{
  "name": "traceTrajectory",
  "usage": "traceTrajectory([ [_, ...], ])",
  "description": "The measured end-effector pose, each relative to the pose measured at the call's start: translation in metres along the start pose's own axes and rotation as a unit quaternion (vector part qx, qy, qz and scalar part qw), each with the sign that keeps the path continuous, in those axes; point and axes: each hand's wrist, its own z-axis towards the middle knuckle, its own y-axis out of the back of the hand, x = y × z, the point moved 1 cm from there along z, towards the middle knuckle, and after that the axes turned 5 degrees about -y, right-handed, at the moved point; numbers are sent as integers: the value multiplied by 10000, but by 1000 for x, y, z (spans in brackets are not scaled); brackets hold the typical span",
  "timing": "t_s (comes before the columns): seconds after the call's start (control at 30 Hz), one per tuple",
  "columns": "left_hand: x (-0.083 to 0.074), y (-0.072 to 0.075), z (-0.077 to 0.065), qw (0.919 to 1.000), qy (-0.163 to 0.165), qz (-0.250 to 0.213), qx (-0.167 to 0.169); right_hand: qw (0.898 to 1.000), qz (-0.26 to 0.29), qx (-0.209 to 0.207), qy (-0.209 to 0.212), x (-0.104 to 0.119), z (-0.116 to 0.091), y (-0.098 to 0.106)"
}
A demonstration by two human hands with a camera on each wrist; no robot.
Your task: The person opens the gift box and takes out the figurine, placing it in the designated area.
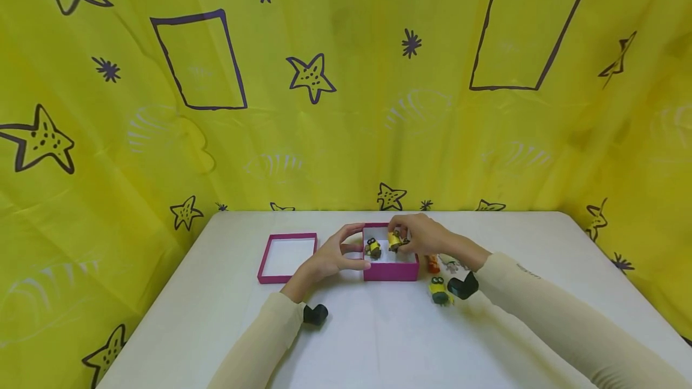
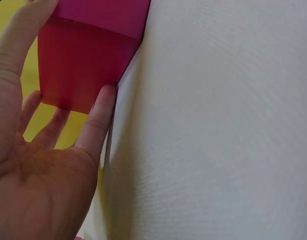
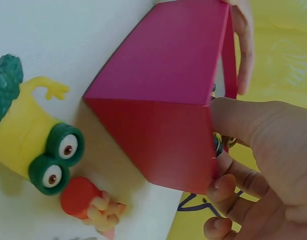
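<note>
A magenta box (image 1: 390, 272) with a white inside stands uncovered on the table. My left hand (image 1: 330, 255) holds its left side, the thumb at the front corner and fingers reaching to the back; in the left wrist view fingertips touch the red-looking side wall (image 2: 83, 65). A yellow minion figure (image 1: 373, 249) is inside at the left. Over the box's right part, my right hand (image 1: 427, 234) pinches another yellow minion figure (image 1: 394, 241). In the right wrist view that hand (image 3: 273, 150) is at the box's upper edge, and the wall mostly hides the held figure.
Left of the box lies a magenta-rimmed white lid (image 1: 289, 257). Right of it lie a yellow-and-green minion figure (image 1: 438, 291), a small red figure (image 1: 432, 264) and a pale figure (image 1: 450, 264) near the right forearm. A yellow patterned curtain (image 1: 346, 137) hangs behind the table.
</note>
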Motion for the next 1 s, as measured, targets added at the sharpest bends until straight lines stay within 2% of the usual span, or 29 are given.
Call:
traceTrajectory([
  [0.4, -3, -1, -2, 9999, -68, -87, -9, 9996, 129, 28, 233, 10, -7, 15],
  [1.0, -5, -2, -2, 10000, -24, -55, -37, 9990, 391, 31, 212, 15, -32, 38],
])
